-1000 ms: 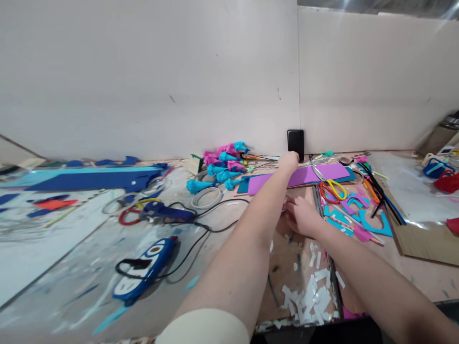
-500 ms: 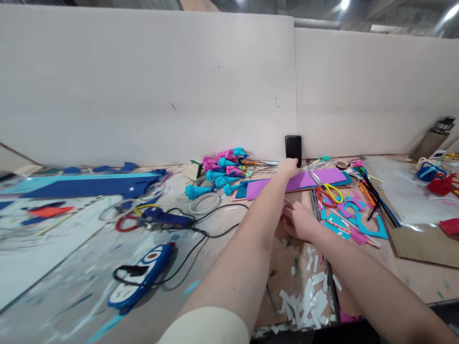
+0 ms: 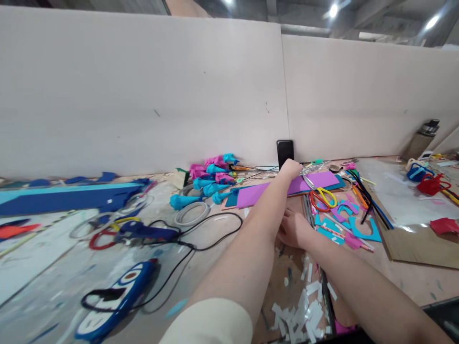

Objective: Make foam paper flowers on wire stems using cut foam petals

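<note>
My left hand (image 3: 291, 168) reaches far forward over the purple foam sheet (image 3: 263, 191), just in front of the black phone (image 3: 285, 152) that leans on the white wall. Thin wire stems (image 3: 313, 167) lie beside that hand, whose fingertips are hidden. Nearer to me, my right hand (image 3: 294, 229) is curled low over the table, partly behind my left forearm. Its fingers look closed, but what they hold, if anything, is hidden. Orange and yellow scissors (image 3: 322, 198) rest on the sheet's right end. Blue and pink wrapped flower heads (image 3: 211, 181) lie in a bunch to the left.
Lower left lies a blue-and-white device (image 3: 118, 301) with a black cord. White paper strips (image 3: 297, 310) are scattered near the front edge. Blue and pink scraps (image 3: 362, 229) lie on the right, beside brown cardboard (image 3: 419, 246). A bottle (image 3: 421, 141) stands far right.
The view has turned, so the table's things appear farther left. My left hand has moved slightly right relative to the phone. My right hand stays low beneath the left forearm.
</note>
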`<state>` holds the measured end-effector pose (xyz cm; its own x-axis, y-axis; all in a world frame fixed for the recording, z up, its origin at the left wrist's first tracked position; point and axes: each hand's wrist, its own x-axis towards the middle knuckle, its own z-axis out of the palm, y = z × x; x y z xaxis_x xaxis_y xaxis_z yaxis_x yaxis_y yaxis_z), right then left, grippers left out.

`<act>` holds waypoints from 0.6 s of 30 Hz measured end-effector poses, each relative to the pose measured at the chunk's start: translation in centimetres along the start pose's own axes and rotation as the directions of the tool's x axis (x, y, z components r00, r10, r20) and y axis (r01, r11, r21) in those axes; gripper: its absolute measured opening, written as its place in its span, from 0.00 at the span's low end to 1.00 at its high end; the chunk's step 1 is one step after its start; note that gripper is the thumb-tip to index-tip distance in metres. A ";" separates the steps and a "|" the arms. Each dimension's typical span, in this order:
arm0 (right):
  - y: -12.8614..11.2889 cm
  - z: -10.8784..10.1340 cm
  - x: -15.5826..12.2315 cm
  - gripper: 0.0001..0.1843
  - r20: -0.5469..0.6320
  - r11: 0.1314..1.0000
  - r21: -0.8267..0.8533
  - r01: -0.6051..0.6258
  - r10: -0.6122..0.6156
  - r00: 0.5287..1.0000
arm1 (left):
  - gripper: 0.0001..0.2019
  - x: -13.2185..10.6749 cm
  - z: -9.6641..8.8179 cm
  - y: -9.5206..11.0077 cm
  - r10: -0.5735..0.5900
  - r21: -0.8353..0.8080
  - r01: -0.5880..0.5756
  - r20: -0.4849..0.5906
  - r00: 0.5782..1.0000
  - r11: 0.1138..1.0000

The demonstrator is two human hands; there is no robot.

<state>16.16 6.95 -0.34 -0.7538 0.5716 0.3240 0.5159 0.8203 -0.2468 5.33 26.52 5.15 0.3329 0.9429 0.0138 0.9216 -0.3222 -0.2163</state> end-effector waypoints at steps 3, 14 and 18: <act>0.2 0.4 0.1 0.12 -0.002 1.000 0.012 0.013 -0.013 1.000 | 0.16 1.0 -0.1 0.4 0.005 0.036 -0.007 0.050 0.999 0.999; 0.7 1.3 0.4 0.14 0.002 0.999 0.006 0.050 -0.050 0.999 | 0.15 2.2 0.2 1.0 -0.059 -0.010 0.059 -0.021 0.998 0.998; 0.6 1.1 0.3 0.12 -0.028 0.998 0.026 0.050 -0.050 0.998 | 0.15 1.6 -0.4 1.0 -0.069 -0.092 0.059 -0.114 0.991 0.994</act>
<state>15.75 7.61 -1.43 -0.7669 0.5306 0.3611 0.4665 0.8472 -0.2542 6.89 27.67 5.34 0.2889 0.9470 0.1402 0.9541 -0.2726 -0.1241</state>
